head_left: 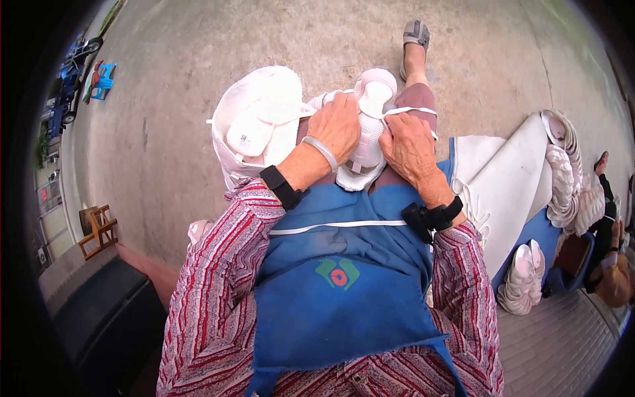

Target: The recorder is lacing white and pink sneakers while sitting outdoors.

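Observation:
A white and pale pink shoe [372, 135] lies over my lap between my hands, its tongue pointing away from me. My right hand [411, 147] pinches a white shoelace [413, 110] at the shoe's right side; the lace trails across my right knee. My left hand [336, 129] is closed at the shoe's left edge, and a white lace end shows beside its knuckles; the fingertips are partly hidden. To the left of that hand sits a white bag-like holder [221, 142] with more white shoe pieces [250, 135] in it.
White cloth [499, 169] with several loose laces [471, 208] lies to my right. Beyond it are stacked white shoes [562, 172] and another pair [522, 278]. A seated person [612, 264] is at far right. A blue stool [104, 81] and a wooden frame [98, 231] stand left.

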Demonstrator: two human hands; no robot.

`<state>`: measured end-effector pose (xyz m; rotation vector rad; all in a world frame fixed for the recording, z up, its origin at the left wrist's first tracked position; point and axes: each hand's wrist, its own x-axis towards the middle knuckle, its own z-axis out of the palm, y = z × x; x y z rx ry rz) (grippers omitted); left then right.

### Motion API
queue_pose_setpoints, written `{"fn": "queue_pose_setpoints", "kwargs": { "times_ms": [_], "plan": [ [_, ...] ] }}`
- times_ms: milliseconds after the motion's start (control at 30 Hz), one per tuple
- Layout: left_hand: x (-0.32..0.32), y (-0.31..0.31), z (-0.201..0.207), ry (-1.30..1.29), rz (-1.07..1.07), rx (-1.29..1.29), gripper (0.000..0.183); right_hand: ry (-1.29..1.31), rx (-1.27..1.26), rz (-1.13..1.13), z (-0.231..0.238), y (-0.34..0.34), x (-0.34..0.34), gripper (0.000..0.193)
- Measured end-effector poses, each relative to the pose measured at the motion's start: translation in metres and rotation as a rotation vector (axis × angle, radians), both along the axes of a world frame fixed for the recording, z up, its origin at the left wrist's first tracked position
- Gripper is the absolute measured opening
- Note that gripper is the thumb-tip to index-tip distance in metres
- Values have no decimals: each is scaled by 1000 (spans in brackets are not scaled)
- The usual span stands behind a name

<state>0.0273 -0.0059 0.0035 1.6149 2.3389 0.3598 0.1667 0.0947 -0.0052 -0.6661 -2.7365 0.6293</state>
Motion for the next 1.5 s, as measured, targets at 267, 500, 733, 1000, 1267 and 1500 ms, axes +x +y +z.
{"fn": "queue_pose_setpoints", "kwargs": {
  "times_ms": [267, 500, 733, 1000, 1267, 1500],
  "plan": [
    [11, 18, -3, -163, 113, 94, 48, -113, 86, 21, 2, 8, -11, 17],
    [6, 3, -17, -166, 200, 25, 57, -56, 32, 131, -11, 4, -14, 18],
    [20, 6, -30, -148, 141, 23, 54, 136, 19, 116, -6, -4, 6, 12],
    [9, 0, -15, -223, 98, 52, 46, 141, -39, 81, 3, -6, -1, 12],
    [8, 2, -42, -232, 140, 51, 46, -12, 262, 188, -16, 1, -5, 6],
    [14, 12, -54, -123, 96, 115, 54, -163, 22, 281, -22, 10, 23, 33]
  ]
}}
